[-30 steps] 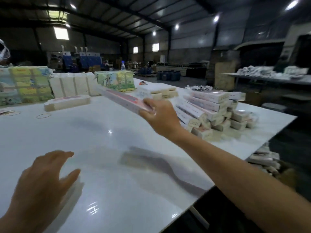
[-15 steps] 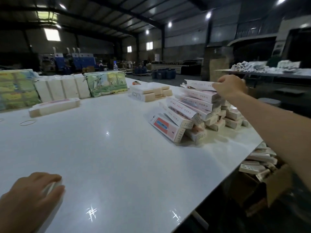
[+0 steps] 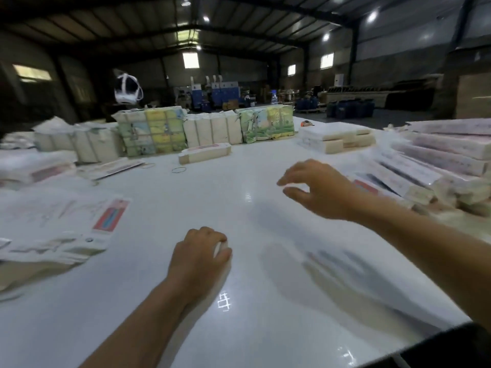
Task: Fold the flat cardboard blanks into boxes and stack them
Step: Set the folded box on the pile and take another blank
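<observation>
Head view is blurred: I see my left hand point(image 3: 198, 257) curled on the table point(image 3: 265, 301), hiding something small and white. My right hand point(image 3: 318, 191) hovers spread, holding nothing. Flat blanks point(image 3: 61, 224) lie left, folded boxes point(image 3: 438, 166) stacked right, partly cut off.

The stack of folded boxes point(image 3: 449, 166) is blurred, cut off right.

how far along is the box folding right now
Done: folded boxes are stacked at the table's right. In hand: no blank; the right hand hovers empty, the left hand rests curled on the table. Left: flat blanks piled at left.
</observation>
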Demonstrator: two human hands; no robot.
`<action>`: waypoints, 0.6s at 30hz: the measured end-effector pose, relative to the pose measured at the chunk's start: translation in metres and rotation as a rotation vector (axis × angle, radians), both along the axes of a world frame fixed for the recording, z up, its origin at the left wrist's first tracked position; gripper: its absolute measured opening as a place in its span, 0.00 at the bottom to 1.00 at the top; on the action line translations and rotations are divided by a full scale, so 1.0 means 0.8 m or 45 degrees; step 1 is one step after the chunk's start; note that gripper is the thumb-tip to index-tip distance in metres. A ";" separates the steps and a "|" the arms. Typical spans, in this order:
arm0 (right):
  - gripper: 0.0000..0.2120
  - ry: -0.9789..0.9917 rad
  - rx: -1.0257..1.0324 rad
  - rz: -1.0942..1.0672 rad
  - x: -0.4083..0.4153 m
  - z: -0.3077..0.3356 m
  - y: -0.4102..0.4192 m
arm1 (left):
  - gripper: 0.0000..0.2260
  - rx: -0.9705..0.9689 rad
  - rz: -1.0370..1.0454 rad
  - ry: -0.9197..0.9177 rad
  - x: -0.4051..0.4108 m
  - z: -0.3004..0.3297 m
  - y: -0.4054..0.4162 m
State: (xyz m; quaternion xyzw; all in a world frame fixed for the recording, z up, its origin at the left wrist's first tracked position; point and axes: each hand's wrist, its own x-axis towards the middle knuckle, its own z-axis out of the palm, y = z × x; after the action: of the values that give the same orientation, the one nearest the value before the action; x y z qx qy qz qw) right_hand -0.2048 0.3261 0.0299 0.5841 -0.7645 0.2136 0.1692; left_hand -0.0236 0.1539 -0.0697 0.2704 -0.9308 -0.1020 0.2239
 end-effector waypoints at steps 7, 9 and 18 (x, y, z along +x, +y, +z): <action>0.14 -0.121 0.310 0.064 0.030 -0.112 -0.054 | 0.14 0.018 -0.024 -0.044 -0.001 -0.002 -0.005; 0.14 -0.128 0.244 0.050 0.029 -0.118 -0.053 | 0.13 0.133 -0.061 -0.129 -0.005 0.012 -0.016; 0.15 -0.091 0.203 0.068 0.023 -0.126 -0.056 | 0.33 0.046 0.905 -0.362 0.073 0.087 -0.216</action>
State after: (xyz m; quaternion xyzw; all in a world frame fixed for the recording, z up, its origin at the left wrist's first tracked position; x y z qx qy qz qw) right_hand -0.1860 0.2815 -0.0706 0.6079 -0.7689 0.1772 0.0890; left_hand 0.0350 -0.0188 0.0002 0.5916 -0.7988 0.0040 0.1091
